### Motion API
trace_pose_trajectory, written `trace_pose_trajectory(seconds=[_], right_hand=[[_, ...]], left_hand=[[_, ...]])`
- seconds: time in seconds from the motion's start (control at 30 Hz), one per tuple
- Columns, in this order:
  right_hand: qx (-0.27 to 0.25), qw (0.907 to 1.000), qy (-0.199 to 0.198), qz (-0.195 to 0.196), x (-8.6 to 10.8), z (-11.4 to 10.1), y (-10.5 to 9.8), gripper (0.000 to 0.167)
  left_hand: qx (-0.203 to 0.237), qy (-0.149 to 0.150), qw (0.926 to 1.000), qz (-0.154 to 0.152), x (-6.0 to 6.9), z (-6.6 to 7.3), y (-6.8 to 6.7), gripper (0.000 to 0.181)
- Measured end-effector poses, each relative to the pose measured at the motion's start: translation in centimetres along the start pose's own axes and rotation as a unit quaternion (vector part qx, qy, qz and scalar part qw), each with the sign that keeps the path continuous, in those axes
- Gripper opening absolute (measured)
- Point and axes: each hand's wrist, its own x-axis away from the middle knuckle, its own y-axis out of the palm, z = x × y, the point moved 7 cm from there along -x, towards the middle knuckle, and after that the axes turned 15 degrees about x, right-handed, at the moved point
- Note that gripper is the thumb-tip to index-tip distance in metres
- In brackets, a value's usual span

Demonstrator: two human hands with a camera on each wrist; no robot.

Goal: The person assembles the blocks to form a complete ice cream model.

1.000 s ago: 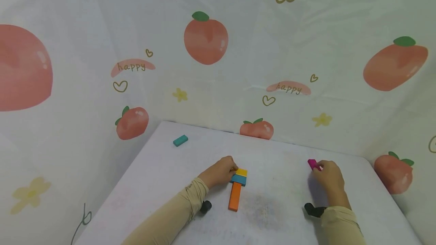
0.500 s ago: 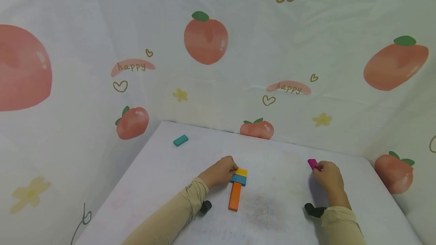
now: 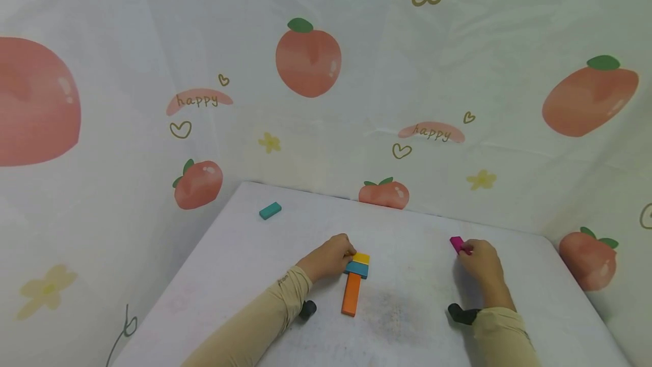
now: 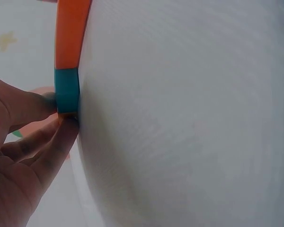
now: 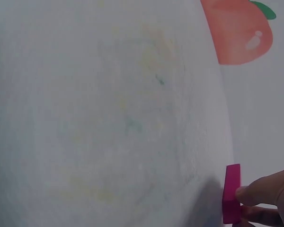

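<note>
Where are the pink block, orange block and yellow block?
Pink block (image 5: 231, 186): right wrist view, its long face.
Orange block (image 3: 351, 294): head view, middle of its top.
Yellow block (image 3: 362, 258): head view, its top.

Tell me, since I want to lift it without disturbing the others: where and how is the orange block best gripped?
Best, I think, to pinch the orange block across its long sides near its free end, coming from above. It lies flat and narrow, both long sides exposed, while its other end meets the blue block, close to the left hand.
</note>
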Motion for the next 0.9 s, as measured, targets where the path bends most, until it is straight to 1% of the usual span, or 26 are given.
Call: trace_pose_trajectory(seconds=[0.13, 0.23, 0.3, 0.47, 0.63, 0.9], right_hand=[[-0.004, 0.9999, -0.010, -0.003, -0.2, -0.9, 0.3, 0.030], [-0.002, 0.9998, -0.021, 0.000, -0.3, -1.7, 0.5, 0.028], [-0.002, 0.9995, -0.030, 0.004, -0.3, -2.2, 0.6, 0.027], [-0.008, 0.9993, -0.037, 0.006, -0.4, -3.4, 0.9, 0.025], [-0.021, 0.9987, -0.046, 0.002, -0.5, -4.6, 1.2, 0.023], [-0.022, 0.9982, -0.056, 0.002, -0.8, -6.6, 1.9, 0.023]], left_hand=[[0.010, -0.003, 0.9999, 0.001, 0.1, 0.1, 0.0, 0.025], [0.010, -0.005, 0.9999, 0.000, 0.1, 0.2, 0.0, 0.026], [0.007, -0.002, 1.0000, 0.000, 0.2, 0.2, 0.0, 0.025], [0.001, 0.001, 1.0000, 0.000, 0.3, 0.3, -0.1, 0.025], [0.003, -0.004, 1.0000, 0.002, 0.2, 0.3, 0.0, 0.025], [0.004, -0.001, 1.0000, 0.000, 0.1, 0.3, 0.0, 0.025]])
